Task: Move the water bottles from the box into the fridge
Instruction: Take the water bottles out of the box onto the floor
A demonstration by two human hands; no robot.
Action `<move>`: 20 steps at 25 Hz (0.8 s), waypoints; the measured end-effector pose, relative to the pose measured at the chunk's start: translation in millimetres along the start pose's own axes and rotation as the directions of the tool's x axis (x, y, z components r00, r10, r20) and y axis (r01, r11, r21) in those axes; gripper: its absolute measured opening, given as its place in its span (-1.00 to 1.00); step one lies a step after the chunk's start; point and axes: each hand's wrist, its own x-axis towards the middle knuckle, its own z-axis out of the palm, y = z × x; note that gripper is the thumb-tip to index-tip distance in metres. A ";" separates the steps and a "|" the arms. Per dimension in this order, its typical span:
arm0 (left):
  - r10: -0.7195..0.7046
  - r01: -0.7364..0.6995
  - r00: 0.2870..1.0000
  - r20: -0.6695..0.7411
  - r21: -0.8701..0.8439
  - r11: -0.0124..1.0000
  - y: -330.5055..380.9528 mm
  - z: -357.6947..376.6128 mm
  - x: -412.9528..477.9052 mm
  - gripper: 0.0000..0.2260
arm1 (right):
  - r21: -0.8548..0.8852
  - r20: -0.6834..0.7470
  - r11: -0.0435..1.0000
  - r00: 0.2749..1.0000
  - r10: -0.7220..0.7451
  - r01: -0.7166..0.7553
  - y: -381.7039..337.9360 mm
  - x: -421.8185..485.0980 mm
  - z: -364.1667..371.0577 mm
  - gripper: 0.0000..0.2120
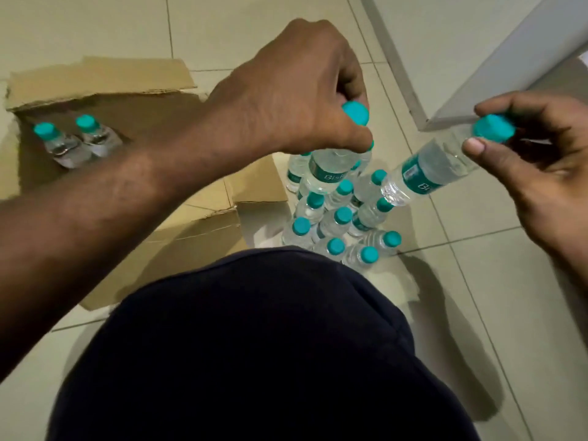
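Fifteen-odd bottles [334,222], one box [261,186], two hands [286,90]

Dark navy garment [254,345] — plain, softly creased; left hand [296,90], right hand [541,160] and forearms bare.

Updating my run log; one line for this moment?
left hand: grips bottle | right hand: pinches tilted bottle | box: two bottles inside

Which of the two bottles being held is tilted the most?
The right-hand bottle: the right hand pinches its cap and it slants steeply sideways. The left-hand bottle, gripped by the left hand, hangs nearly upright.
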 end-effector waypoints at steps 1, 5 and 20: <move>0.022 -0.022 1.000 -0.001 -0.009 1.000 4.2 7.7 4.3 -0.68 | -0.029 -0.019 0.999 0.999 0.027 -0.027 5.9 -10.8 -4.1 -0.72; 0.113 -0.117 0.992 -0.061 -0.076 0.990 21.9 33.7 20.1 -0.67 | -0.142 -0.087 0.981 0.989 0.119 -0.130 27.3 -38.6 0.6 -0.72; 0.232 -0.244 0.945 0.230 0.025 0.969 52.3 173.1 103.0 -0.69 | -0.325 -0.006 0.885 0.936 0.351 -0.334 109.2 -65.3 80.1 -0.73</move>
